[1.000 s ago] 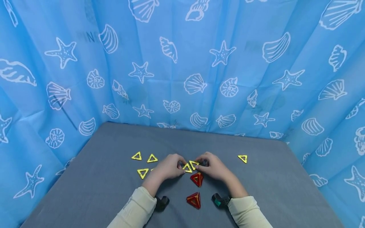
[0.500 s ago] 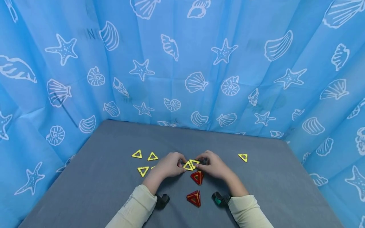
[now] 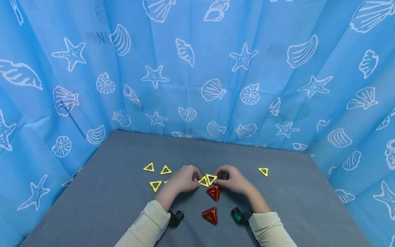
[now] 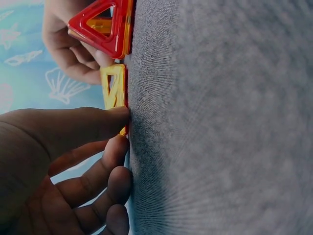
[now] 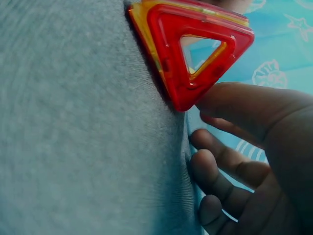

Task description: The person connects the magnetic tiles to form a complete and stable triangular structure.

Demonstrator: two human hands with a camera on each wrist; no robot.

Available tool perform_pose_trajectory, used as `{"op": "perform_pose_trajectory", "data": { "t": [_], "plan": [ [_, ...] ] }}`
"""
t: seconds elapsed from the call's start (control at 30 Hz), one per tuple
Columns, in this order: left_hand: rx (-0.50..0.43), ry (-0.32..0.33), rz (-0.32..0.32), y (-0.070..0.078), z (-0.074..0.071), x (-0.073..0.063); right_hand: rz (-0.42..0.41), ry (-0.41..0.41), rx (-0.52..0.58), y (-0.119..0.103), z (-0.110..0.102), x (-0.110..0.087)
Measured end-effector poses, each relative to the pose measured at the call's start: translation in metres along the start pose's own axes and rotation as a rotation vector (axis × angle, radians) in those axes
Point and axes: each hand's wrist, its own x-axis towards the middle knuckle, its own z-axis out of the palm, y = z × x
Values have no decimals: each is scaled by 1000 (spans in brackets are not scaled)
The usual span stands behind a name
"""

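My left hand pinches a yellow hollow triangle tile between thumb and index finger, its other fingers loosely bent in the left wrist view. My right hand pinches a second yellow triangle tile at its right corner. The two tiles lie flat, side by side with their edges meeting. Just in front stands a red and yellow triangular pyramid, which hides the right fingertips and tile in the right wrist view. A similar pyramid sits closer to the person.
Several yellow triangle tiles lie to the left, one partly hidden behind the left forearm. A single yellow triangle tile lies far right. Grey cloth covers the table, and a blue shell-patterned curtain hangs around it.
The two yellow tiles have come together edge to edge. The right hand has turned and shifted its tile slightly right; the left hand stays nearly in place.
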Motion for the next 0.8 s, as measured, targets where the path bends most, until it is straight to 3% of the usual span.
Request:
{"op": "perform_pose_trajectory", "data": {
  "t": [0.2,0.43,0.57,0.8],
  "plan": [
    [-30,-16,16,-4,1,0,-42,-17,92,1,0,-1],
    [-68,-20,31,-10,-13,1,-88,20,147,1,0,-1],
    [-85,6,2,-20,-27,-2,-87,31,145,3,1,-2],
    [-56,122,-112,-39,-59,-11,-94,33,149,0,-1,0]
  ]
}}
